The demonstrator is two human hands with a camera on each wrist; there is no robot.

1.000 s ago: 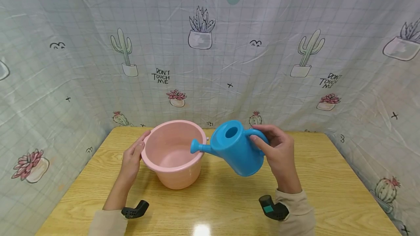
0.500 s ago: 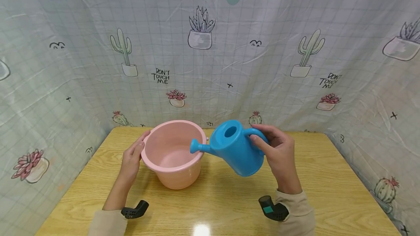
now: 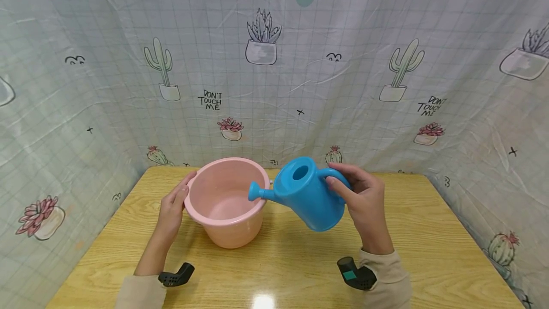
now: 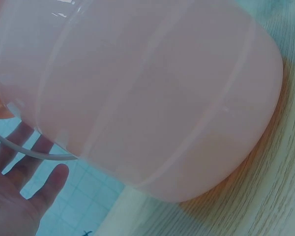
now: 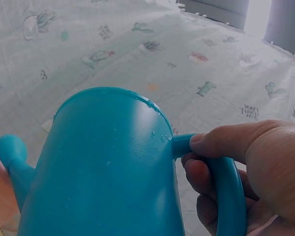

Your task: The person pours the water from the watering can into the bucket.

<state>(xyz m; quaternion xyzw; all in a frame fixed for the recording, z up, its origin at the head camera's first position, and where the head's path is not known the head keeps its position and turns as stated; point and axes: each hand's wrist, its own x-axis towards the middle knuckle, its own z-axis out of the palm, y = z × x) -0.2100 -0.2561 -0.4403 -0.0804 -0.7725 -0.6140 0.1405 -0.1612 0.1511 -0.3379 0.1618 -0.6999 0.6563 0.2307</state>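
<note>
Grips with the right hand (image 3: pixel 366 197) the looped handle (image 5: pixel 232 196) of a bright blue plastic watering can (image 3: pixel 313 201), tilted toward a pale pink, glossy plastic bucket (image 3: pixel 233 232) and reaching with a flared spout (image 3: pixel 257 191) over that bucket's right rim. Cannot tell whether touching there, nor whether lifted clear of the yellow wood-grain counter (image 3: pixel 300 271). Shows only a dark oval at the can's top opening, hiding the contents; carries clear droplets (image 5: pixel 162 139) near the top of the outer wall. Holds the bucket's left rim with the left hand (image 3: pixel 173 206), with some fingertips lost behind the wall in the left wrist view, past a thin grey curved bail (image 4: pixel 27 151) cut off at the left edge. Rests, in the bucket's case, on the counter, with part of the inner floor hidden by the near wall. Runs out of view at both beige sleeves (image 3: pixel 141 292), beside black wrist devices (image 3: pixel 359 275). Blurs in the right wrist view across the pale cloth backdrop (image 3: pixel 274 85) printed with potted cacti, and crops the bucket there to a pink strip.
</note>
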